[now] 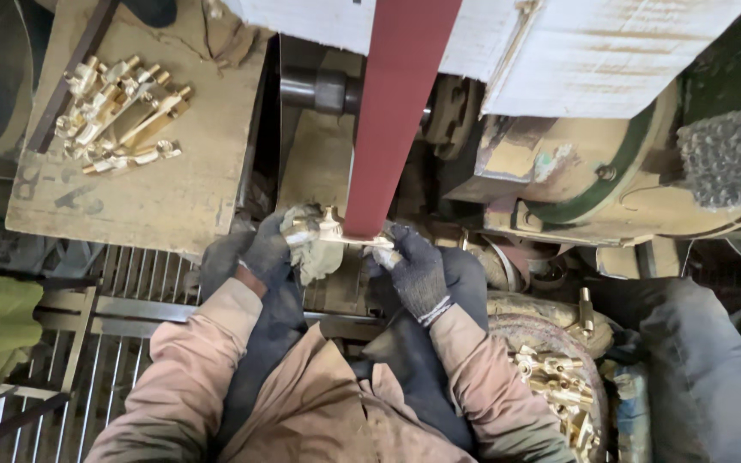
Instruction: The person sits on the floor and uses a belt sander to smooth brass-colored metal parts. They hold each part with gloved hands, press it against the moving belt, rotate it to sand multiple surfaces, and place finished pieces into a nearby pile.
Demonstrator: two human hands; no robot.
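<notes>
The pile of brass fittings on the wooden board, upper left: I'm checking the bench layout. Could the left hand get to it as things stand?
Probably yes, once freed. The left hand now grips a brass part with a rag at the red sanding belt. The pile of brass fittings lies uncovered on the wooden board, nothing between.

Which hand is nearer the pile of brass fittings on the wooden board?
Left. The left hand sits just below-right of the pile of brass fittings; the right hand is beyond the red sanding belt.
</notes>
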